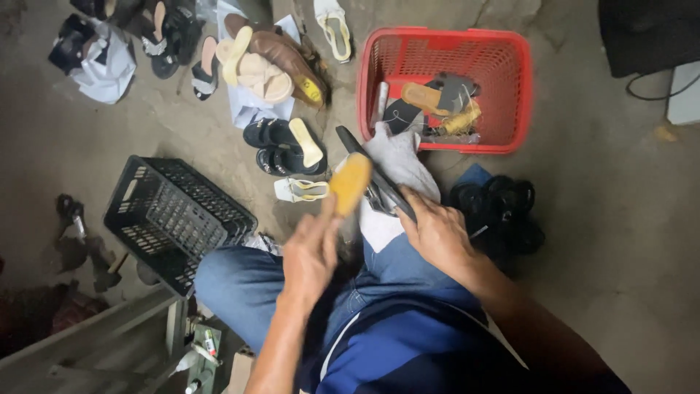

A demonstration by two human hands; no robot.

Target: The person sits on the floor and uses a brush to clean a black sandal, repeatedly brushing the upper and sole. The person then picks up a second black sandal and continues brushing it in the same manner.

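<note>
At left of centre a black lattice crate (171, 219) sits on the concrete floor (605, 219). The left hand (310, 255) is closed around a tan brush (350, 182) at mid-frame. The right hand (436, 232) grips a dark shoe (372, 164) on grey cloth (401, 164). Upper right, a red mesh basket (510, 87) holds soles and thread.

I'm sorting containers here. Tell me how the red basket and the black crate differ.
The red basket sits upright beyond the right hand and holds shoe parts and tools; the black crate lies tilted beside the left knee, and nothing shows inside it. Both are plastic with perforated walls.
</note>
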